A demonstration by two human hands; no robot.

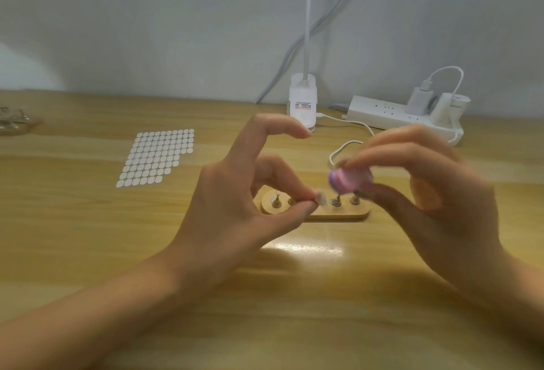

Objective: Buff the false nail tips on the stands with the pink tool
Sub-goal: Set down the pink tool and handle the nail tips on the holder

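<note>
My left hand (232, 202) pinches one nail tip (320, 197) by the stands (335, 201); my right hand (435, 190) grips the blurred pink tool (350, 180). I should brace the tip and stroke lightly.

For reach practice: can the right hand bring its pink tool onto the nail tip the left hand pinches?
Probably yes: the right hand holds the pink tool beside the nail tip, nothing between.

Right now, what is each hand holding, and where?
Left hand pinches a false nail tip by its edge; right hand grips the pink tool around its body.
</note>
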